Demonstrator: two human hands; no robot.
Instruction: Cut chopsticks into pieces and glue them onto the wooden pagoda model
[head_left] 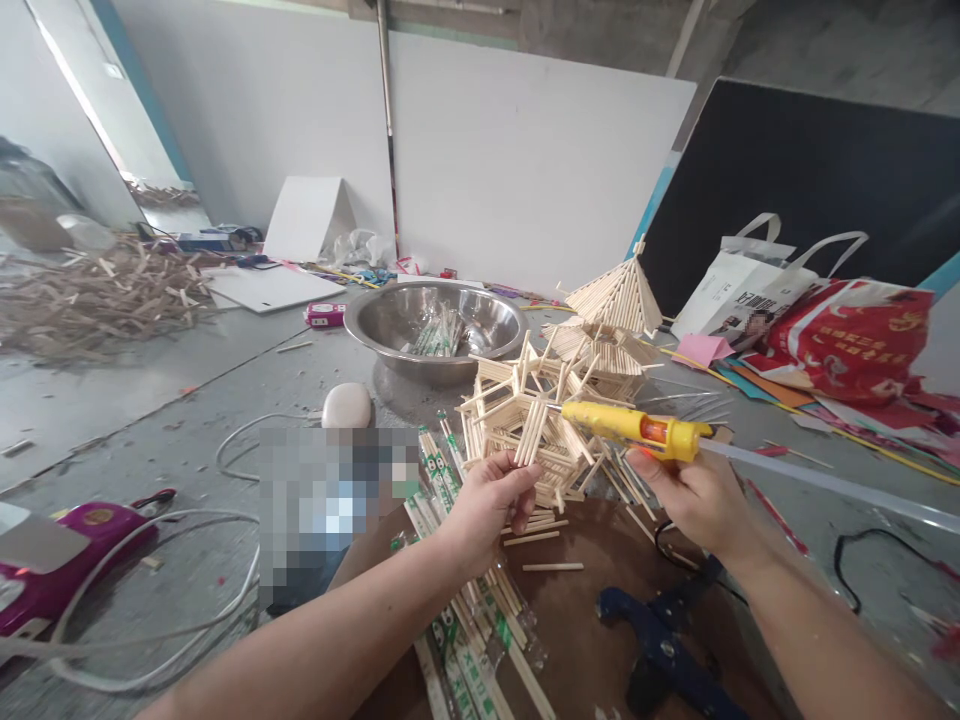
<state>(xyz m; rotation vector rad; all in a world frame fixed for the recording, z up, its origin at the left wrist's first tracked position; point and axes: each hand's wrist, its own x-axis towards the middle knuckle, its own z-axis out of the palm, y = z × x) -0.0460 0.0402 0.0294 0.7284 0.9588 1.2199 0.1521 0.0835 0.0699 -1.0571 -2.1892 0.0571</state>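
My left hand [499, 495] pinches a small panel of cut wooden sticks [531, 428], set side by side and upright. In my right hand [697, 495] is a yellow hot glue gun [630, 428] with a clear glue stick [817, 485] trailing from its back. The gun's nozzle points left, at the panel's upper edge; whether it touches cannot be told. Just behind the panel stands an openwork structure of glued sticks [495, 385], partly hidden by hand and gun. Loose cut sticks [553, 567] and paper-wrapped chopsticks [469, 650] lie below my left hand.
A blue-handled hand tool [664, 645] lies on the brown round surface [577, 650]. Beyond are a steel basin [360, 325] holding wrapped chopsticks and a pointed stick roof [615, 295]. A purple power strip [90, 545] and white cable sit left, bags [847, 335] right.
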